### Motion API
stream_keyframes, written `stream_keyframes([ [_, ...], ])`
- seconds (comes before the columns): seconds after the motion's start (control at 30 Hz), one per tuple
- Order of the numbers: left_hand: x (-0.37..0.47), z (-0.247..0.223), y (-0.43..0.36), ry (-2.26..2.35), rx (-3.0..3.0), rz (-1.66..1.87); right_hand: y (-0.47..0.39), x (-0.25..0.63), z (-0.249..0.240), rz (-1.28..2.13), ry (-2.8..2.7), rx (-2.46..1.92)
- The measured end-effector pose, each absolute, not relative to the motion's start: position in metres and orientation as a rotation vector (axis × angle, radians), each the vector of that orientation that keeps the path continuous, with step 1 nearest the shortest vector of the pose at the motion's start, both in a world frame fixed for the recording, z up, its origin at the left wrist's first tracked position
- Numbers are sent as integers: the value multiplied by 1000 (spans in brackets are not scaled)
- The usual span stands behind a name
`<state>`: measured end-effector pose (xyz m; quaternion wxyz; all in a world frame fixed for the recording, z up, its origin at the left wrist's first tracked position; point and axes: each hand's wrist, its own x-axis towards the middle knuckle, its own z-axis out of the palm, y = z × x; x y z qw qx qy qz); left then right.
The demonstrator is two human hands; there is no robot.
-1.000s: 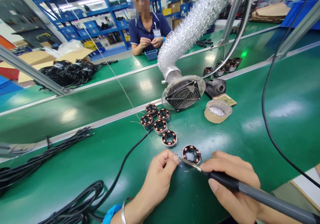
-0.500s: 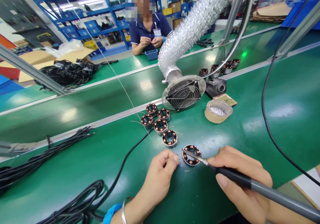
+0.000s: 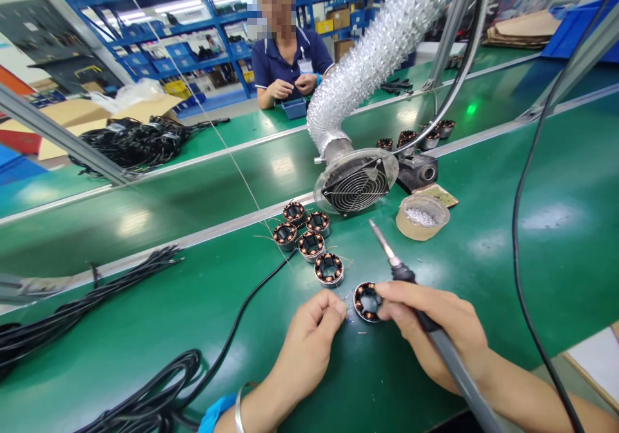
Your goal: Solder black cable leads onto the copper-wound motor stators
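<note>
My left hand (image 3: 309,339) is closed in a pinch beside a stator ring with copper windings (image 3: 359,309). Thin wire ends (image 3: 348,305) poke out at its fingertips, partly hidden by them. In my right hand (image 3: 442,330) is a soldering iron (image 3: 384,243) with a dark handle, its metal tip pointing up and away, clear of the ring. Thumb and forefinger of that hand also reach the ring's right side and cover part of it. Several more copper-wound stators (image 3: 329,279) stand in a cluster just beyond my left hand.
A round fume extractor (image 3: 358,185) on a silver duct (image 3: 333,111) hangs beyond the stators. Right of it sit a tub with shiny bits (image 3: 422,227) and a soldering iron stand (image 3: 420,172). Black cables (image 3: 145,381) lie at left. Across the bench a person (image 3: 290,66) handles something small.
My right hand has swung the soldering iron's tip off the ring, up and away. Its fingertips have moved left onto the ring. My left hand stays nearly where it was.
</note>
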<state>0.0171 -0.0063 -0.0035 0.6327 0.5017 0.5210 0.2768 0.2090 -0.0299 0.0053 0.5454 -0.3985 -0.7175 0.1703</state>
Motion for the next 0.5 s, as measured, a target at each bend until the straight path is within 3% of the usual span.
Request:
stream_keyframes([
  [0.5, 4, 21, -6, 1136, 1697, 481, -25, 197, -2, 316, -1951, -820],
])
